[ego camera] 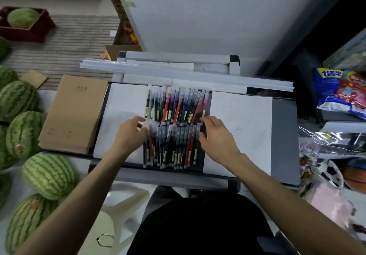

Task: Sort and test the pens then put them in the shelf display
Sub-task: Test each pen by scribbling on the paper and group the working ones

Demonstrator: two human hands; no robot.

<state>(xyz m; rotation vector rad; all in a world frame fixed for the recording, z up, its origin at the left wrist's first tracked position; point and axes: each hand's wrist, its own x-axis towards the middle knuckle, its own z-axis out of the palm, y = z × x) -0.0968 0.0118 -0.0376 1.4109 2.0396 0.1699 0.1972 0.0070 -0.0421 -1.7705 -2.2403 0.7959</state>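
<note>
Clear plastic sleeves, slick stuff, wrap each of the pens [176, 128]. They lie in two rows on a dark tray [285, 139]: one row beyond the fingertips, one under and btw the hands.

Head view, the only one: left hand [129, 133] has fingers curled at the L edge of the near row. It's blurred, so can't tell if it pinches a pen or just nudges. Right hand [215, 137] has bent fingers w/ tips on the rightmost pens; grip or push, can't tell either. A white sheet [243, 128] lies just R of the right fingers, another L of the left fingers.

Risks as I see it: squeeze from both sides & the slippery sleeves ride over each other, rows buckle, and reds, blues & blacks get harder to sort. Pens nearest the wrists sit close to the tray's front edge; a drag toward the body prob sends some off. Kraft notebooks [75, 114] sit well L of the left fingers, out of harm.
</note>
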